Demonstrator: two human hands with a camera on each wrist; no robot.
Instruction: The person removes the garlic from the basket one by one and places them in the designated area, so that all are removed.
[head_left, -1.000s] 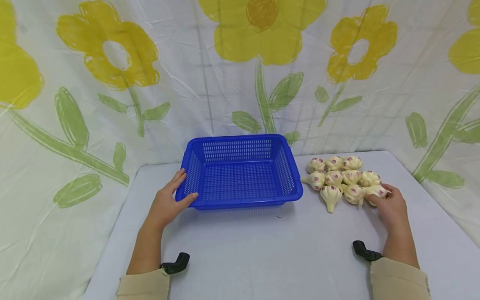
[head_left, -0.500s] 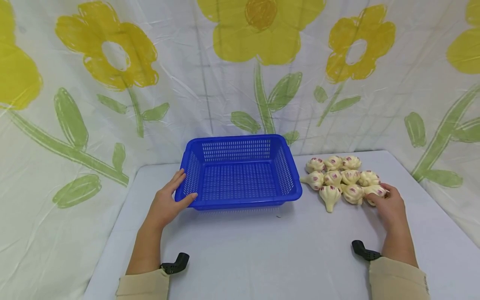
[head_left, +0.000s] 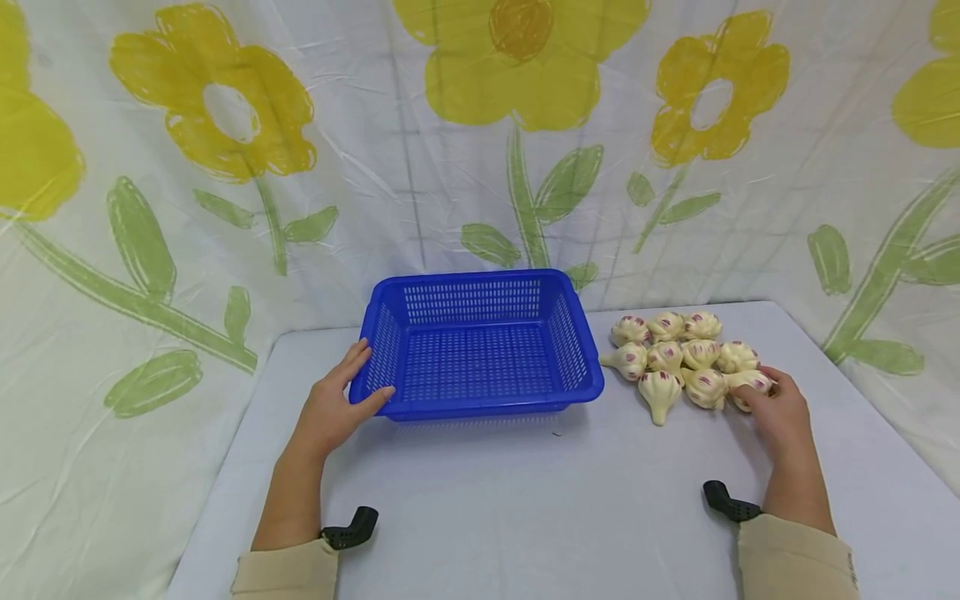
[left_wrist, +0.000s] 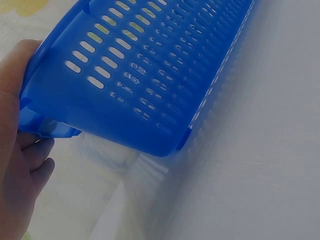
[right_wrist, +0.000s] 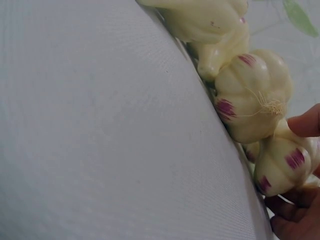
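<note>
At the left end of a blue plastic basket [head_left: 480,406], my left hand [head_left: 327,411] grips the corner, its thumb over the front rim and the fingers along the outer side. Slotted holes cover the basket's walls and floor, and nothing lies inside. In the left wrist view, fingers [left_wrist: 42,167] show below the basket's rim. My right hand [head_left: 783,417] holds the rightmost garlic bulb [head_left: 752,382] of a group, with the thumb on the near side and fingers round the far side. That purple-streaked bulb [right_wrist: 284,162] sits against a neighbouring garlic bulb [right_wrist: 255,95] in the right wrist view.
Several more cream garlic bulbs [head_left: 666,357] lie close together between the basket and my right hand. One garlic bulb [head_left: 660,393] points its stem toward me. A white-covered table [head_left: 525,508] meets a flower-printed curtain [head_left: 360,200] at the back. A tiny dark scrap [head_left: 557,433] lies before the basket.
</note>
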